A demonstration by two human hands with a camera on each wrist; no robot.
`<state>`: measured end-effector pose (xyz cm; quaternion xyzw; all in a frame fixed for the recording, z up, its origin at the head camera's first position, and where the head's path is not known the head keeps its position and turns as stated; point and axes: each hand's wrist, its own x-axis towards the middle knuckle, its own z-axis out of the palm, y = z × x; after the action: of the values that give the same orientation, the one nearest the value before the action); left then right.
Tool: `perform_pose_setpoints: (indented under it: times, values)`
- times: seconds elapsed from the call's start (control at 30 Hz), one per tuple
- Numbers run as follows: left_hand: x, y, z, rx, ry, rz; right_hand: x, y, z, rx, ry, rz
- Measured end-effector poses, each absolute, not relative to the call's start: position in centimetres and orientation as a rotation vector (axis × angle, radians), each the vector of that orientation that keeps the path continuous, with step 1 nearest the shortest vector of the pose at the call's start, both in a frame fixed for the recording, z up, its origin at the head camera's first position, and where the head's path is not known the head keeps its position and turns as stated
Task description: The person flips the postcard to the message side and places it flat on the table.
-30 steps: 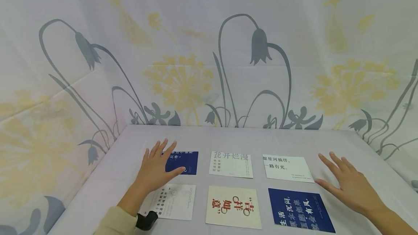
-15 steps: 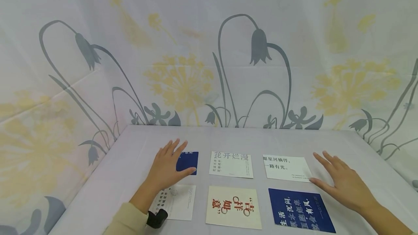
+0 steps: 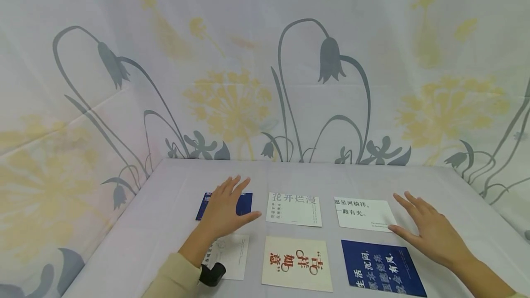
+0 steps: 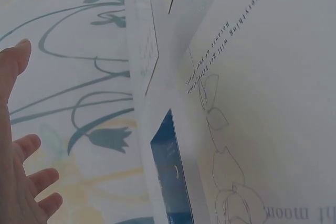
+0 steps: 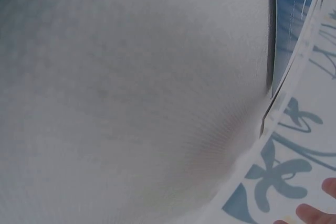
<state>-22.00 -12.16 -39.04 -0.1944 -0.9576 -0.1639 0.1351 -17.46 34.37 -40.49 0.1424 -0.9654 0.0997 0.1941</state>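
My left hand (image 3: 225,210) is held with spread fingers above the left-hand cards, gripping nothing. It partly covers a dark blue card (image 3: 245,203) in the back row and, with the wrist, a white card (image 3: 234,252) in the front row. In the left wrist view that white card (image 4: 283,108) shows a line drawing and small print. My right hand (image 3: 430,231), fingers spread and holding nothing, is at the right, its thumb overlapping the corner of a white card (image 3: 364,215) with black characters. A blue card (image 3: 383,268) with white and grey characters lies in front of it.
Between the hands lie a white card (image 3: 294,210) with grey characters and, nearer, a cream card (image 3: 296,263) with red characters. All lie on a pale cloth-covered table (image 3: 331,178). A floral curtain (image 3: 256,59) stands behind and at the sides.
My left hand has moved right, uncovering the blue card's left side and covering more of the white card below. My right hand has shifted slightly left. The cards have stayed put.
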Motion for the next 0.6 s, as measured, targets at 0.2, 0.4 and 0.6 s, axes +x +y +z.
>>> perform_pose_setpoints:
  times: [0.2,0.4,0.6]
  values:
    - [-22.1,-11.0,-38.9,-0.566,-2.763,-0.494,-17.6,34.2,-40.6,0.415,-2.691,0.288]
    - [-22.2,-9.8,-38.7,-0.586,-2.755,-0.506,-17.9,34.0,-40.6,0.435,-2.679,0.304]
    - [-22.4,-8.8,-38.6,-0.614,-2.758,-0.530,-18.1,33.7,-40.5,0.455,-2.661,0.330]
